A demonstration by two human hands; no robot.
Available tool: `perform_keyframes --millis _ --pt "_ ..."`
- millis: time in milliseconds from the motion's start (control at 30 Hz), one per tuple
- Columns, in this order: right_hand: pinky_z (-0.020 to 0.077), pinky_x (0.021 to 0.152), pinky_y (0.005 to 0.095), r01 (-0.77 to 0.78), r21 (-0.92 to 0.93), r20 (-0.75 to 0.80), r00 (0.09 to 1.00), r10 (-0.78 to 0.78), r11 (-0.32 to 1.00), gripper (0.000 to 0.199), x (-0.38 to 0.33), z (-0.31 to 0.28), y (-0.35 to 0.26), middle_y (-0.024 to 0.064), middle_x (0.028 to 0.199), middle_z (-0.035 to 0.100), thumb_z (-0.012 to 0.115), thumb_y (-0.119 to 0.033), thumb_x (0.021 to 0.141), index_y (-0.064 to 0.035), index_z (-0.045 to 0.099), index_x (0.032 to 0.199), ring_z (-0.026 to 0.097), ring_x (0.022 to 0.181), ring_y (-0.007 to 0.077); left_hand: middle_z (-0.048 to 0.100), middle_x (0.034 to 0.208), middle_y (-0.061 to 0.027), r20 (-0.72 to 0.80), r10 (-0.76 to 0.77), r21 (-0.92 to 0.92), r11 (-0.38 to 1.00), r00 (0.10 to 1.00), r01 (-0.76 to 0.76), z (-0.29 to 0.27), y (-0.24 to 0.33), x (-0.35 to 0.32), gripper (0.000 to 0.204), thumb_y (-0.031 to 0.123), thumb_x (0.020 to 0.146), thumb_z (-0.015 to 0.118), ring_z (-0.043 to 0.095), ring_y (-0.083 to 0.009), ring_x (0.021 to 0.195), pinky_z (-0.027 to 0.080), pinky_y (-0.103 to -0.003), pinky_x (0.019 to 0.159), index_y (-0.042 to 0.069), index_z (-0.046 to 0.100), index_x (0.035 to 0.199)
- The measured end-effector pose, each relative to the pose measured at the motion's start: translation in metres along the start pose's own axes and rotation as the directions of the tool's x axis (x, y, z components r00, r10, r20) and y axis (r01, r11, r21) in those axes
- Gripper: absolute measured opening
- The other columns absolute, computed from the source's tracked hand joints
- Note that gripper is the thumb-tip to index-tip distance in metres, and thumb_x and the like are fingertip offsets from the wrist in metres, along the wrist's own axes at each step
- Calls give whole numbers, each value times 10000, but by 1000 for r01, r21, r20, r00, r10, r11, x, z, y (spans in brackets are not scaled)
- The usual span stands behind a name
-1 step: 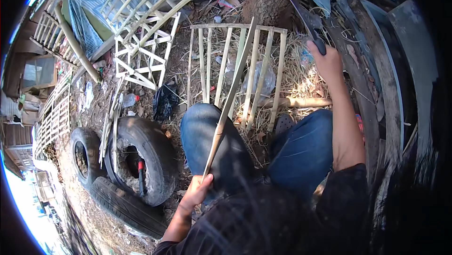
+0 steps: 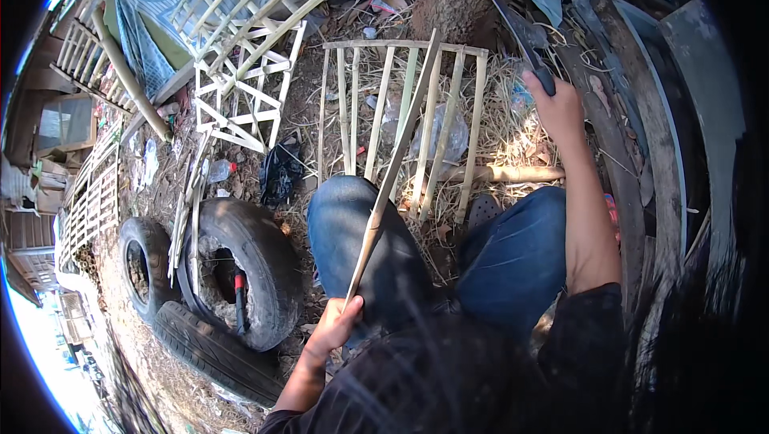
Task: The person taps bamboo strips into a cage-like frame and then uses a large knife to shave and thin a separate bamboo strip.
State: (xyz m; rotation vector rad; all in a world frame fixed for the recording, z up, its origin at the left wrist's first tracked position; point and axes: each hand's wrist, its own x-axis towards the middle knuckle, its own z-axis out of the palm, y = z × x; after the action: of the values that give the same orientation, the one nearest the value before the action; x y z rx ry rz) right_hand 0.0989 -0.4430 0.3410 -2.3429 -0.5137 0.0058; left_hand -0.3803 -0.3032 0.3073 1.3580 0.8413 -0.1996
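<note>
over the knees, left hand gripping bamboo strip, right hand raising knife

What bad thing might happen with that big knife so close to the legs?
The right hand holds a long blade raised above the jeans-clad knees; a swing that slips might hit a leg. The left hand grips the bamboo strip at its lower end, so a cut running down it might reach those fingers.
</note>
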Motion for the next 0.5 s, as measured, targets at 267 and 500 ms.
perform_keyframes --millis 267,500 --pt "458 567 422 205 -3 141 969 -203 979 492 -26 0 -46 119 582 599 709 -543 776 -56 652 735 614 580 334 349 559 82 1 7 -23 1000 1000 -7 0 -6 8 531 378 1007 477 268 -41 533 229 -255 469 103 378 563" --pt "518 567 401 601 129 280 741 -610 789 567 -62 21 -75 99 568 617 718 -624 704 -62 647 721 652 558 298 360 552 57 124 -61 -86 994 990 72 -6 1 11 556 404 1018 424 286 -66 538 264 -263 490 89 389 562"
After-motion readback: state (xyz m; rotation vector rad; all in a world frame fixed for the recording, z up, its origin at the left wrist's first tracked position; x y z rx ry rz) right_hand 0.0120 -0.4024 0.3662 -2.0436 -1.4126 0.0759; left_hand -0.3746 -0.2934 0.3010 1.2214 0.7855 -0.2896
